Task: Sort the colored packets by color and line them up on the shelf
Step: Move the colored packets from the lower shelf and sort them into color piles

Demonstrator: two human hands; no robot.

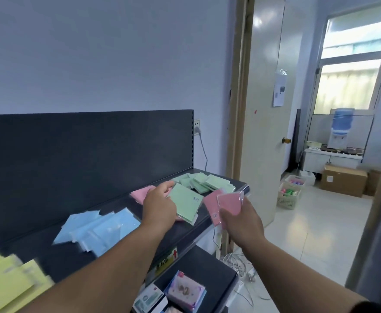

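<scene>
On the dark shelf (108, 251) lie yellow packets (6, 283) at the near left, blue packets (97, 229) in the middle and a heap of green packets (205, 182) at the far right end. My left hand (159, 205) grips a green packet (185, 203) over the shelf, with pink packets (140, 193) lying partly under the hand. My right hand (239, 219) holds up a pink packet (229, 203) just off the shelf's front edge. Another pink packet (211, 205) lies on the shelf beside it.
A lower shelf (207, 267) holds boxed goods (185, 291). Cables (239, 265) lie on the floor by the shelf's end. An open door (264, 109) leads to a room with baskets (289, 195), a cardboard box (343, 180) and a water dispenser (340, 127).
</scene>
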